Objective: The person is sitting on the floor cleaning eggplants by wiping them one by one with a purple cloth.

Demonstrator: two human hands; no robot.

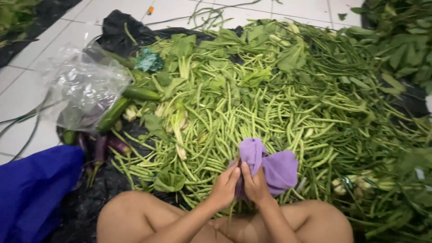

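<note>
A large heap of green beans (270, 112) and leafy greens covered black sheeting (121, 27) on the tiled floor. A purple cloth (270, 164) lay on its near edge. The left hand (223, 186) and right hand (255, 185) were both closed on the cloth.

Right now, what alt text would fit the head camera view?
Both hands, left hand and right hand, grip a purple cloth above a big pile of green beans and leafy greens. Cucumbers, eggplants and a plastic bag lie left.
</note>
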